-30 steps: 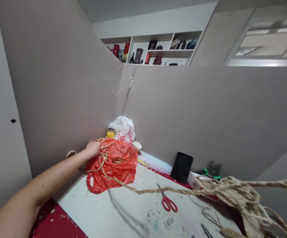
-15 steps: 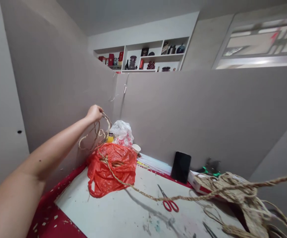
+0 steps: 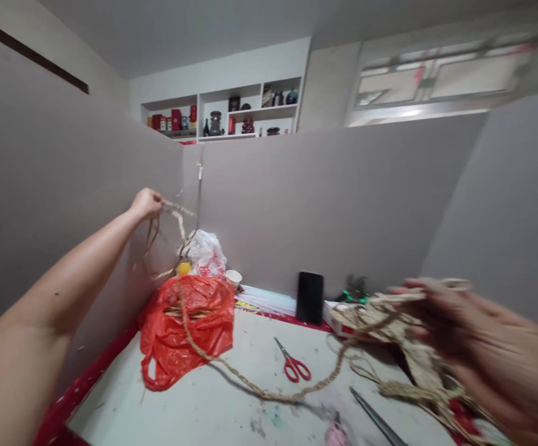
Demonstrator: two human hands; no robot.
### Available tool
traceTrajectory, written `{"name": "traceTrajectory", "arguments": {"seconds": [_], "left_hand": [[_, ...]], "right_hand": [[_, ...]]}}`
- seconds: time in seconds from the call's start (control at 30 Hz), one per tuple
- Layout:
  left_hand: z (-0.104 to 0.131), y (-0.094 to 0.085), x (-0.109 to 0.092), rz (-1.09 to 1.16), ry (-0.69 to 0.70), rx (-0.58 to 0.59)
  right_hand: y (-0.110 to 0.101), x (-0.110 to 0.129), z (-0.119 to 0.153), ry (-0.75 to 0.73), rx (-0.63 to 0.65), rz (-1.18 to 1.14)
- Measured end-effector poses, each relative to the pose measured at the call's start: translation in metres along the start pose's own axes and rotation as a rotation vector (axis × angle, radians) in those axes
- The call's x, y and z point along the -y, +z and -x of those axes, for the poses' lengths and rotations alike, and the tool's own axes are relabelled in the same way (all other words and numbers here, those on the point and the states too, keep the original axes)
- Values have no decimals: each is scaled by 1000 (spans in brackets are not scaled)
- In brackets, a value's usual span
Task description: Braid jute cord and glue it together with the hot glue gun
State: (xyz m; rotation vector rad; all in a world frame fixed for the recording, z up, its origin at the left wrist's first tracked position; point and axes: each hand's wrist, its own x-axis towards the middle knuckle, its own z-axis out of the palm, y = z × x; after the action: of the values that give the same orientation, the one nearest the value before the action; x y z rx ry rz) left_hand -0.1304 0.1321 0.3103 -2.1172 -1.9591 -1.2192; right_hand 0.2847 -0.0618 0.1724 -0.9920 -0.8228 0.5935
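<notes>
A long twisted straw cord (image 3: 269,394) sags across the white table board from the left side to the right. Raised near the left partition, my left hand (image 3: 147,203) is closed on the cord, whose loose loops hang below it. My right hand (image 3: 477,328), blurred, is at the right with the cord's other end at its fingertips, above a heap of braided straw (image 3: 410,390). Below my left hand lies a red plastic bag (image 3: 208,328) with straw inside. Scissors with red handles (image 3: 293,365) lie under the cord's arc.
A dark phone (image 3: 310,297) leans at the board's back edge. Behind the red bag are a white plastic bag (image 3: 207,253), a white cup (image 3: 233,278) and a yellow jar (image 3: 184,267). A dark pointed tool (image 3: 375,418) and a pink object (image 3: 337,432) lie in front.
My right hand has come into view at the right, holding the cord. The cord hangs slacker and lower in the middle. The view has turned to the right.
</notes>
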Motion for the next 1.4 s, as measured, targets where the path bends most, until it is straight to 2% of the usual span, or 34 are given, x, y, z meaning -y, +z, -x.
{"name": "traceTrajectory", "arguments": {"seconds": [0.03,0.07,0.1,0.17,0.23,0.3,0.33,0.4,0.43,0.5,0.63,0.77,0.9,1.03,1.23,1.4], "left_hand": [[4,10,1,7,-15,62],[8,21,0,20,-22,118],[15,33,-3,42,-14,172],[37,59,-16,120,40,281],[74,84,-34,238,128,417],[122,104,-55,381,222,561],[146,112,-65,484,267,645],[189,124,-81,929,260,951],[206,128,-86,1083,226,1044],[226,135,-89,1280,127,1131],[233,147,-84,1365,10,1204],[233,159,-82,1377,-91,1338],[237,171,-79,1377,-97,1420],[240,180,-75,1369,-142,1486],[242,185,-76,1302,-163,1474],[248,186,-77,1279,-36,1400]], "right_hand": [[7,-1,6,150,51,-20],[15,-3,13,194,101,-26],[22,-7,18,209,179,-8],[36,-18,27,211,235,46],[47,-29,34,143,325,90],[54,-38,41,104,379,124],[57,-41,45,92,402,138],[60,-43,52,65,450,161],[61,-44,56,52,465,171],[60,-43,63,25,466,195],[52,-43,74,13,440,227],[39,-54,79,90,403,132],[26,-68,80,135,381,-22],[17,-79,81,163,406,-49],[11,-94,83,227,448,-111],[8,-98,87,250,452,-130]]}}
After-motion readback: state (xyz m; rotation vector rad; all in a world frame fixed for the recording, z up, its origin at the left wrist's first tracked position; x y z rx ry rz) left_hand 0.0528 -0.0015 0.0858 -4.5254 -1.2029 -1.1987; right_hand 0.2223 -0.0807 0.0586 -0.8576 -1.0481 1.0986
